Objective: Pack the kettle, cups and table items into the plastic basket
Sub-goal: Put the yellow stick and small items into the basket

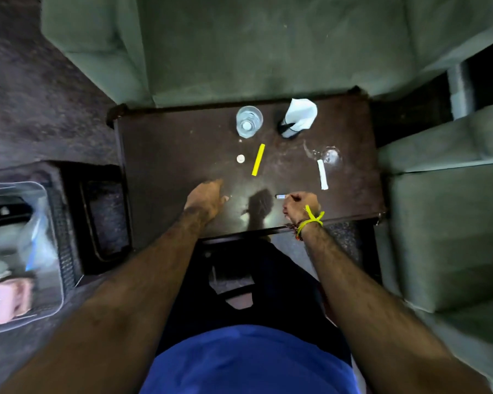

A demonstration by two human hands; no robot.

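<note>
Our right hand pinches a small packet at centre frame; our left hand hovers loosely open, empty. The clear plastic basket sits far left.

Both bare forearms extended forward, hands low.
Left hand palm down, fingers loosely curled, thumb out to the side, empty. Right hand closed in a fist, fingertips pinched together; wrist tied with yellow thread.
</note>
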